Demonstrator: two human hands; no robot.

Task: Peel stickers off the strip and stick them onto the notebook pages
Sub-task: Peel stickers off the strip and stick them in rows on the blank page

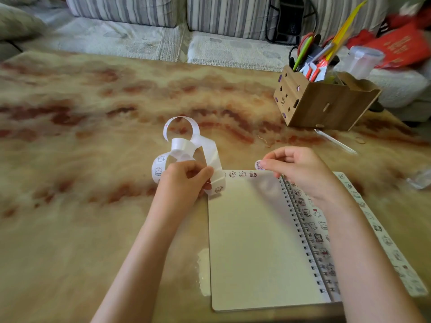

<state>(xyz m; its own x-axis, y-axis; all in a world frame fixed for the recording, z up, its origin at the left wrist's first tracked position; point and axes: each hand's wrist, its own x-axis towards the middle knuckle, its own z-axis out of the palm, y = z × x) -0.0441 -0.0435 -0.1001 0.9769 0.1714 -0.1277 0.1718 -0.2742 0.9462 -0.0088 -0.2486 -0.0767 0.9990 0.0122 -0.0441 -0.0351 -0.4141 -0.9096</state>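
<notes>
Head view: our right hand (296,169) pinches one peeled sticker (258,165) in its fingertips over the notebook (233,280) far edge. Left hand (184,180) grips the curled strip (186,148) just left of it. Right pg (314,227) crowded w/ stickers; left pg (251,229) has a few at the far edge, the rest blank.

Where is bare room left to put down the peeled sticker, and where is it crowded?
Bare: the left page below its top sticker row, out to the spiral binding; also the table left of the strip. Crowded: the right page, under the right hand.
</notes>
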